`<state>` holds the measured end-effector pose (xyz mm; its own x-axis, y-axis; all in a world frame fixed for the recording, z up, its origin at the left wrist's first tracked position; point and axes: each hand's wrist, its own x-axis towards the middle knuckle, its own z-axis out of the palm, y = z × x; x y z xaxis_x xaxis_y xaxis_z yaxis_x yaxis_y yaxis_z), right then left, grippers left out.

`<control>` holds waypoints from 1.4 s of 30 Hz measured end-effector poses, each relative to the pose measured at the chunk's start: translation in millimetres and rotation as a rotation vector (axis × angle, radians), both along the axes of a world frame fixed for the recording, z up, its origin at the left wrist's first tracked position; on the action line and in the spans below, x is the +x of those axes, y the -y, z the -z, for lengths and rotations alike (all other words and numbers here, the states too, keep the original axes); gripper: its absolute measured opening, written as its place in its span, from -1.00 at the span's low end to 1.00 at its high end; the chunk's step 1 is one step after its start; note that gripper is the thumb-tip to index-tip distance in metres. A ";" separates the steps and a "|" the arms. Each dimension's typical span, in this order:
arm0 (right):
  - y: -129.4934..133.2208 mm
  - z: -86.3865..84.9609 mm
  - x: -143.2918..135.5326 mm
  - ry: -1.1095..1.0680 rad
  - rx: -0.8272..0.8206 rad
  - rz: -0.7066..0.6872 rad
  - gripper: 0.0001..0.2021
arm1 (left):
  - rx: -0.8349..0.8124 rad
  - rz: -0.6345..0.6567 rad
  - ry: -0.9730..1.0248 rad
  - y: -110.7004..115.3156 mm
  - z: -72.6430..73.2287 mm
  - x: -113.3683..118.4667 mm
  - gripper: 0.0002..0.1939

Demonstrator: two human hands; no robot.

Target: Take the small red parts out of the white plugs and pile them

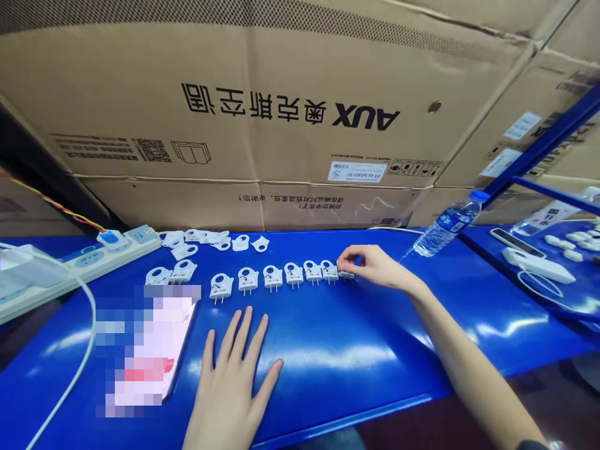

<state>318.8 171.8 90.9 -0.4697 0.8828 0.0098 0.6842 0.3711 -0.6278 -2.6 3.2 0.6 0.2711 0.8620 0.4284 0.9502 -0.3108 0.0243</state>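
Note:
My left hand (232, 381) lies flat on the blue table (356, 350), fingers spread, holding nothing. A row of several small white plug parts (274, 277) with metal pins stands just beyond it. My right hand (370, 265) is at the right end of that row, its fingertips pinched on a white plug part (345, 273) that rests on the table. More white plug parts (171, 273) lie to the left, and a loose group of white covers (213, 240) lies further back.
A phone (150, 350) lies at the left front. A white power strip (89, 259) with a cable runs along the left. A water bottle (447, 225) lies at the back right. Large cardboard boxes (290, 112) stand behind the table. Another table at right holds white parts (579, 240).

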 end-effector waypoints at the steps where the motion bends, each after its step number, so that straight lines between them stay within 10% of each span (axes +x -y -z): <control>1: 2.2 -2.2 -3.1 -0.049 -0.057 -0.056 -0.74 | -0.004 -0.002 0.001 0.2 0.0 0.1 -0.29; 24: -33.8 -1.9 -38.1 0.433 0.038 -0.176 -0.88 | 0.046 0.034 -0.021 -4.5 -2.1 1.1 -0.30; 32: -44.1 -15.5 -39.3 0.380 0.021 -0.284 -0.90 | -0.013 0.029 -0.085 -4.9 -0.3 -3.6 -0.20; 38: -39.9 -32.7 -48.6 0.177 -0.291 -0.588 -0.90 | -0.005 0.017 -0.059 -6.7 -0.5 -2.3 -0.24; 42: -45.7 -24.8 -58.5 0.145 -0.131 -0.445 -0.87 | -0.009 0.018 -0.051 -6.5 -2.1 -0.7 -0.25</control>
